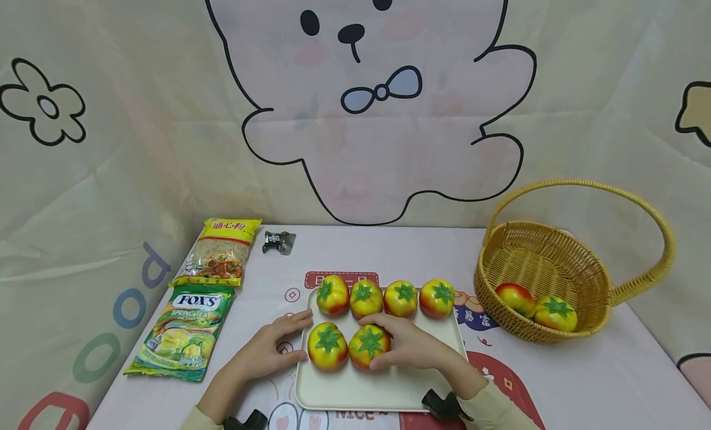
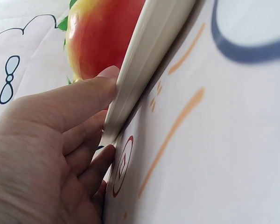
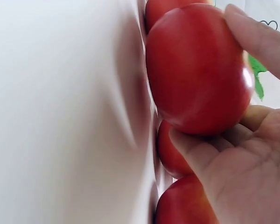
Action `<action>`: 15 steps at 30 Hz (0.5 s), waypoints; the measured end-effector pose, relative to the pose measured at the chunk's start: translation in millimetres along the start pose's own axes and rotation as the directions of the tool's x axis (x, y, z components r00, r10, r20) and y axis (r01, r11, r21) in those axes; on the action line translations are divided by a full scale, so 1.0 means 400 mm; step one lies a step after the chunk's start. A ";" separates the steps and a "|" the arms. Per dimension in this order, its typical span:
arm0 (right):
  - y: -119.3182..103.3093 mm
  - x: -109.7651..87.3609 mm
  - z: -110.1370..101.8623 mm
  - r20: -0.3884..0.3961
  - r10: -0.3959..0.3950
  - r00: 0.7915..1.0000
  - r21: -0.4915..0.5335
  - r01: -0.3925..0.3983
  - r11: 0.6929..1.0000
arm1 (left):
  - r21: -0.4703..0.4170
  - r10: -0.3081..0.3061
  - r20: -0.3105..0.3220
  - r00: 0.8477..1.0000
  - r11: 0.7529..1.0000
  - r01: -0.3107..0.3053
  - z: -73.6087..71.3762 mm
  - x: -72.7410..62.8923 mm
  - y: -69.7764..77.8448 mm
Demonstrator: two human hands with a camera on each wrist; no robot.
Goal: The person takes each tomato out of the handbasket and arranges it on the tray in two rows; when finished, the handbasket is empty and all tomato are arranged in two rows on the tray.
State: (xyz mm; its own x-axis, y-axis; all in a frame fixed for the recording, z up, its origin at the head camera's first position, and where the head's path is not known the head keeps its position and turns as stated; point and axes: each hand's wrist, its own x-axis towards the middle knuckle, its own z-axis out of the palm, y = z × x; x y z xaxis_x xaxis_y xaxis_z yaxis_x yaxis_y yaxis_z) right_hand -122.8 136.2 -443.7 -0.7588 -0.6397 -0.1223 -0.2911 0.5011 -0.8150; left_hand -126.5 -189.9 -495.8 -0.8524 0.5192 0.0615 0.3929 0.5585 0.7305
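A cream tray [image 1: 361,393] carries several yellow-and-red toy tomatoes with green leafy tops. Several stand in its back row, such as the tomato [image 1: 400,299], and two are in front. My right hand [image 1: 408,345] grips the right-hand front tomato [image 1: 368,347], thumb on the near side and fingers over the far side. In the right wrist view that tomato [image 3: 198,70] shows its red side between thumb and fingers. The left hand [image 1: 272,350] rests along the tray's left edge, thumb and fingertips touching the rim [image 2: 135,60]. Beside its thumb stands the other front tomato [image 1: 328,347].
A wicker basket [image 1: 547,251] with a tall handle stands at the right, two tomatoes [image 1: 555,314] inside. On the left lie a green Fox's candy bag [image 1: 183,331] and a yellow pasta bag [image 1: 219,251]. A small dark wrapped sweet [image 1: 279,242] lies near the back edge.
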 end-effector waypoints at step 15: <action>-0.001 -0.003 0.006 0.040 0.027 0.999 -0.018 -0.026 0.999 | -0.003 0.002 -0.005 1.000 1.000 -0.002 0.000 0.000 0.004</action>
State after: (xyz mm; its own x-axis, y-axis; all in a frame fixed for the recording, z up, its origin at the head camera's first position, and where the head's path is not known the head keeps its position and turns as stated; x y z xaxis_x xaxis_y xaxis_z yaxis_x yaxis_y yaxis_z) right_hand -120.5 135.4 -444.5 -0.7424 -0.6489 -0.1668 -0.2815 0.5281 -0.8012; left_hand -125.8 -189.1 -494.9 -0.8534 0.5169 0.0667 0.3937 0.5553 0.7326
